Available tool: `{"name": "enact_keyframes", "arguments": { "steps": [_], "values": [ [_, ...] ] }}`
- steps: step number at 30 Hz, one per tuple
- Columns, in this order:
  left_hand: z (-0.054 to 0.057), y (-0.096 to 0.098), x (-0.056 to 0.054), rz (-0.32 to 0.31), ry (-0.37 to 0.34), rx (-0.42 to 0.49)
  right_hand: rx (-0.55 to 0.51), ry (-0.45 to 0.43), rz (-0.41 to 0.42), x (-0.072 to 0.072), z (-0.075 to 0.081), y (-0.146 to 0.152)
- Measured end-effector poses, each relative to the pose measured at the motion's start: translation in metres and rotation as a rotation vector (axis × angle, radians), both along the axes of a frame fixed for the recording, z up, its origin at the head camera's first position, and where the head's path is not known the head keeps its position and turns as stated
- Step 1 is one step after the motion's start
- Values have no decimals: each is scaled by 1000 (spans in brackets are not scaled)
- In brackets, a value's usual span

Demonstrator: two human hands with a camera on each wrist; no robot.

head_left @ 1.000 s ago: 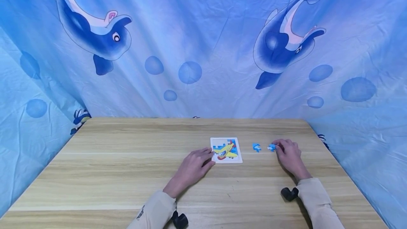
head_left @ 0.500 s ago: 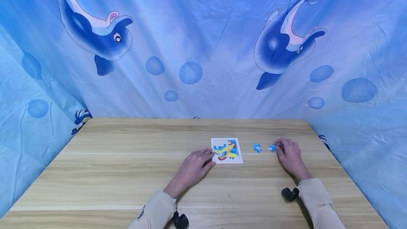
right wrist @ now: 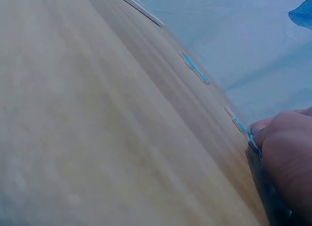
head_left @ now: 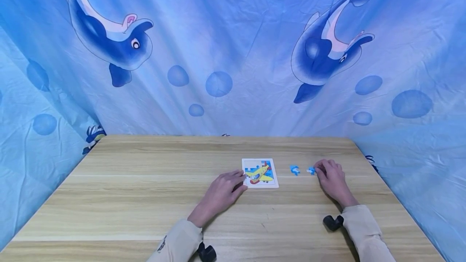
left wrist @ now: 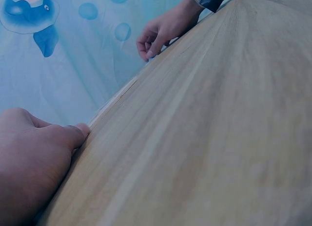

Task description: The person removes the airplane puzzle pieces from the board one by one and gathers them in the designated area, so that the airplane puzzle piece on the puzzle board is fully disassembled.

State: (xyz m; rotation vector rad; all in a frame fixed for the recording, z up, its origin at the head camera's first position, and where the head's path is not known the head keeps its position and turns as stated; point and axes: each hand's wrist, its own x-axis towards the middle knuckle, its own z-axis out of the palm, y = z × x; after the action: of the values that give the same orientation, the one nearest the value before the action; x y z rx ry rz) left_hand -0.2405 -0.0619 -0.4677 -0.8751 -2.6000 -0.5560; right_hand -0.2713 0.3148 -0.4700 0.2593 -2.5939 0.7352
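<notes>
A square jigsaw puzzle with a white border shows a yellow and red airplane on blue; its upper left part lacks picture. My left hand rests at its left edge, fingers lying on the border and thumb at the near left corner. To the right lie two blue and white puzzle pieces. The nearer one to the puzzle, the left piece, is untouched. At the other, the right piece, my right hand pinches the right end between thumb and fingers. In the right wrist view this right piece lies flat, partly hidden by the fingertips.
The wooden table reaches back to a blue curtain printed with dolphins and bubbles. A small black camera sits on the left wrist and another on the right wrist.
</notes>
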Motion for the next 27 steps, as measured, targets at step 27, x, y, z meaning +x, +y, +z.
{"name": "enact_keyframes", "arguments": {
  "steps": [27],
  "values": [
    [-1, -1, 0, -2, -9, 2, -157, 135, 117, 1, 11, -24]
  ]
}}
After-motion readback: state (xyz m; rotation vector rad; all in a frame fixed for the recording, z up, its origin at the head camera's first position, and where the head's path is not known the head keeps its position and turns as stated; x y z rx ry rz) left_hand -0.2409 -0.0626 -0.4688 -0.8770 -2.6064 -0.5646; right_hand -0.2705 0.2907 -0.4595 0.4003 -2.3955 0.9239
